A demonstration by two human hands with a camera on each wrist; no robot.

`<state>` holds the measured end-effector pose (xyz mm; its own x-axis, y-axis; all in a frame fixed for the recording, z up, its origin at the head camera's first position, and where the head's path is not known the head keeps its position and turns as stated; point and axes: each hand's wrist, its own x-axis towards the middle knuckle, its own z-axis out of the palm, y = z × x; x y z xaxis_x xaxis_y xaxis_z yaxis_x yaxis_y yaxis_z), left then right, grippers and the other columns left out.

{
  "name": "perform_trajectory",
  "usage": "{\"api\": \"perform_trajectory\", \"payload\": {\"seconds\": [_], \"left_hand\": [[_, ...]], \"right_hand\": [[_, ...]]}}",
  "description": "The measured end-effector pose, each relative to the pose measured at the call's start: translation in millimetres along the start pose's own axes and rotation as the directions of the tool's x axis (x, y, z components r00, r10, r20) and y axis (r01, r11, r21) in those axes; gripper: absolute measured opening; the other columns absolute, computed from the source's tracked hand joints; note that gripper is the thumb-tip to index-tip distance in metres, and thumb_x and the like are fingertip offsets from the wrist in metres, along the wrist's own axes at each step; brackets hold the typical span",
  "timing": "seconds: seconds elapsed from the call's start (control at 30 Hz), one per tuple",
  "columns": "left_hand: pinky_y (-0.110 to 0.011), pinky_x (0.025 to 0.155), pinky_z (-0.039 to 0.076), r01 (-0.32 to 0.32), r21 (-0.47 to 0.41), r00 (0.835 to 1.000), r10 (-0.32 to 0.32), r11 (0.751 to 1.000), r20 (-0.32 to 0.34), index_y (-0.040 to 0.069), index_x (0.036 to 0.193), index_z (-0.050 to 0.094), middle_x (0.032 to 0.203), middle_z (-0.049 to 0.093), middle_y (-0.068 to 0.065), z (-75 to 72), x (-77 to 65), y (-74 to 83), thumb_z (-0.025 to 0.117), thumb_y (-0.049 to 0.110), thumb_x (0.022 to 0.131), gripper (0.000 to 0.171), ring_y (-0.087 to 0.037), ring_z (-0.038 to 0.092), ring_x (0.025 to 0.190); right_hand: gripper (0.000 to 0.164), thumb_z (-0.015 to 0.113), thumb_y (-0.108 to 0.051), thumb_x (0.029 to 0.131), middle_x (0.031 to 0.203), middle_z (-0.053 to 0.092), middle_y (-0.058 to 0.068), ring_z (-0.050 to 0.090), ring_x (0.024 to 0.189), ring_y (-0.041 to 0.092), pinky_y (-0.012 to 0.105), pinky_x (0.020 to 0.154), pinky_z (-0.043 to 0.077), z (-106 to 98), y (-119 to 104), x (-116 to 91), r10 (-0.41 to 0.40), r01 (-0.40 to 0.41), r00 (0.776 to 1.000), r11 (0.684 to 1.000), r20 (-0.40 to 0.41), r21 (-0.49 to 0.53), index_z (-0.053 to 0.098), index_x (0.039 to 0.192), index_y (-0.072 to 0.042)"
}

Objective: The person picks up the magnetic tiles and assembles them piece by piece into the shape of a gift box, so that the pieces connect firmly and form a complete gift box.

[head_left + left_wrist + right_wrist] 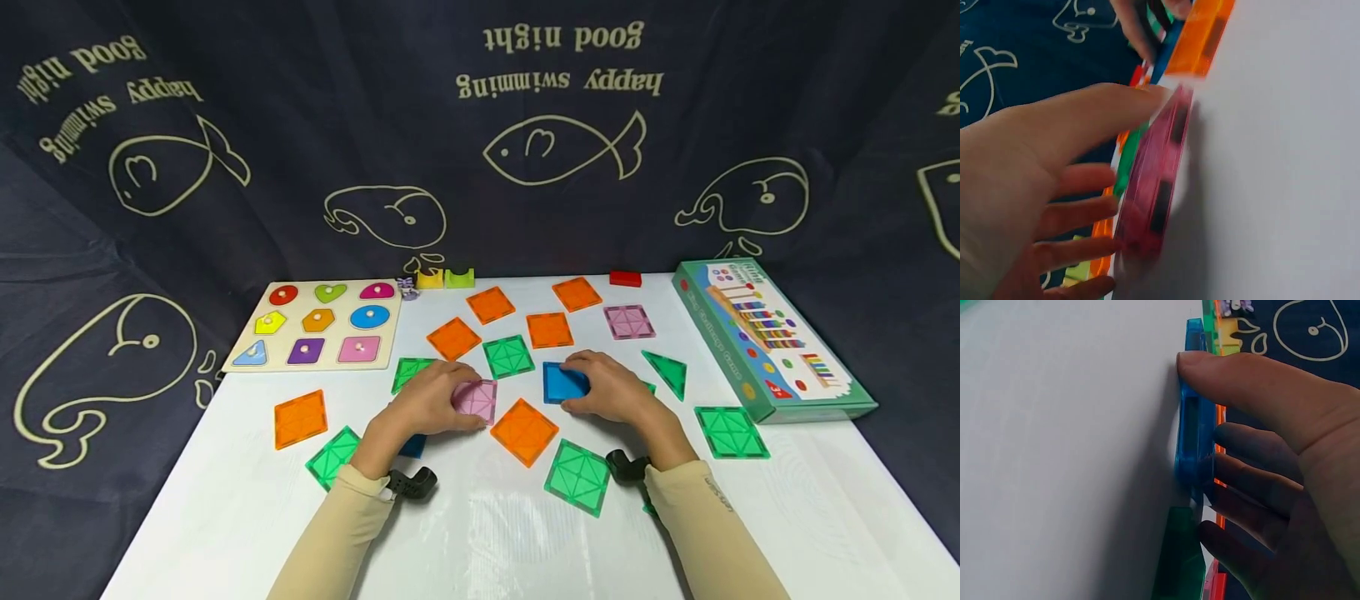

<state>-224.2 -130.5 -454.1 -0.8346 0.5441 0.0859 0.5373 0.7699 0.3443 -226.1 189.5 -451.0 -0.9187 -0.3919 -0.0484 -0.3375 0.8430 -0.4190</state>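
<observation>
Pink tile [482, 402], mid-frame: translucent, crossing lines, black edge patches. Blue tile [564, 384] right of it: translucent. Orange tile [525, 432] below centre and green tile [577, 477] lower centre: lines radiating from the middle. Worktop [487, 550]: white. Backdrop [337, 92]: navy, cream fish and whale outlines plus lettering. Puzzle board [306, 297], left: cream, multicoloured shapes [370, 318]. Box [772, 342], right: green sides, colourful printed top. Sleeves [337, 533]: beige, dark lettering on the right one.

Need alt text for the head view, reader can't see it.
Left hand holds a pink tile, right hand a blue tile, at a white table. Orange tiles and green tiles lie around; a puzzle board is at left, a game box at right.
</observation>
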Motion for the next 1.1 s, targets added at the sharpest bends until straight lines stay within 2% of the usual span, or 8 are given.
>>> {"api": "perform_trajectory", "payload": {"seconds": [0.1, 0.2, 0.27, 0.37, 0.5, 0.6, 0.83, 1.1], "left_hand": [[-0.046, 0.099, 0.041, 0.032, -0.008, 0.997, -0.032, 0.999, -0.075, 0.016, 0.128, 0.062, 0.138, 0.049, -0.006, 2.4, 9.9, 8.5, 0.072, 0.053, 0.08, 0.061, -0.027, 0.045, 0.123], [-0.048, 0.098, 0.042, 0.062, 0.02, 0.987, -0.058, 0.998, -0.153, 0.016, 0.129, 0.061, 0.143, 0.045, -0.009, 5.2, 25.0, 17.8, 0.071, 0.048, 0.083, 0.057, -0.03, 0.044, 0.127], [-0.047, 0.097, 0.043, 0.074, 0.041, 0.982, -0.066, 0.996, -0.175, 0.016, 0.13, 0.06, 0.142, 0.045, -0.009, 6.2, 37.3, 23.7, 0.071, 0.046, 0.083, 0.057, -0.03, 0.045, 0.126], [-0.045, 0.096, 0.044, 0.096, 0.055, 0.986, -0.087, 0.994, -0.143, 0.017, 0.132, 0.058, 0.141, 0.048, -0.008, 6.9, 55.3, 29.7, 0.073, 0.047, 0.08, 0.062, -0.028, 0.047, 0.125], [-0.044, 0.095, 0.044, 0.143, 0.095, 0.989, -0.139, 0.985, -0.049, 0.02, 0.136, 0.055, 0.139, 0.05, -0.003, 9.7, 74.3, 30.1, 0.073, 0.055, 0.077, 0.071, -0.028, 0.048, 0.122], [-0.043, 0.094, 0.044, 0.129, 0.111, 0.992, -0.129, 0.985, -0.006, 0.021, 0.137, 0.054, 0.137, 0.053, -0.001, 13.2, 83.3, 26.4, 0.071, 0.056, 0.077, 0.072, -0.028, 0.05, 0.118], [-0.041, 0.093, 0.044, 0.072, 0.055, 0.997, -0.073, 0.996, 0.028, 0.024, 0.136, 0.056, 0.13, 0.057, 0.004, 16.4, 87.2, 17.5, 0.074, 0.052, 0.077, 0.068, -0.024, 0.049, 0.114], [-0.039, 0.092, 0.043, 0.011, 0.036, 0.994, -0.015, 0.999, 0.112, 0.029, 0.136, 0.055, 0.129, 0.056, 0.001, 15.2, 86.9, 19.9, 0.075, 0.048, 0.078, 0.064, -0.023, 0.045, 0.117]], "right_hand": [[0.066, 0.08, -0.041, 0.076, 0.137, 0.049, 0.009, 0.045, 0.12, 0.031, 0.054, 0.097, 0.04, 0.5, -0.9, 1.0, -0.012, 0.012, 1.0, 1.0, 0.0, 0.01, 0.059, 0.132, -0.013], [0.065, 0.08, -0.042, 0.077, 0.135, 0.051, 0.008, 0.046, 0.12, 0.031, 0.054, 0.097, 0.04, 0.7, -1.9, 1.1, -0.027, 0.027, 1.0, 1.0, -0.002, 0.004, 0.06, 0.131, -0.013], [0.065, 0.08, -0.042, 0.076, 0.134, 0.052, 0.008, 0.046, 0.12, 0.031, 0.053, 0.098, 0.039, 0.5, -2.0, 0.3, -0.034, 0.034, 0.999, 0.999, -0.007, 0.0, 0.061, 0.131, -0.013], [0.064, 0.08, -0.042, 0.076, 0.133, 0.053, 0.008, 0.046, 0.121, 0.031, 0.053, 0.099, 0.038, -0.2, -1.2, -0.9, -0.032, 0.032, 0.999, 0.999, -0.013, -0.005, 0.062, 0.13, -0.014], [0.064, 0.08, -0.042, 0.077, 0.133, 0.053, 0.009, 0.046, 0.12, 0.032, 0.053, 0.099, 0.038, -2.3, -1.1, 0.1, -0.04, 0.04, 0.999, 0.999, -0.001, 0.003, 0.061, 0.13, -0.013], [0.063, 0.08, -0.041, 0.076, 0.131, 0.053, 0.009, 0.047, 0.119, 0.032, 0.053, 0.098, 0.04, -4.5, -0.8, 1.6, -0.037, 0.037, 0.999, 0.999, -0.003, 0.008, 0.063, 0.129, -0.013], [0.062, 0.08, -0.041, 0.076, 0.131, 0.054, 0.01, 0.047, 0.119, 0.031, 0.054, 0.098, 0.039, -4.7, 2.1, 7.0, -0.032, 0.032, 0.999, 0.999, -0.015, 0.012, 0.063, 0.129, -0.013], [0.064, 0.079, -0.041, 0.078, 0.135, 0.051, 0.011, 0.043, 0.124, 0.034, 0.055, 0.101, 0.036, -0.9, 3.2, 14.0, -0.006, 0.006, 1.0, 1.0, -0.026, 0.007, 0.06, 0.132, -0.012]]}}
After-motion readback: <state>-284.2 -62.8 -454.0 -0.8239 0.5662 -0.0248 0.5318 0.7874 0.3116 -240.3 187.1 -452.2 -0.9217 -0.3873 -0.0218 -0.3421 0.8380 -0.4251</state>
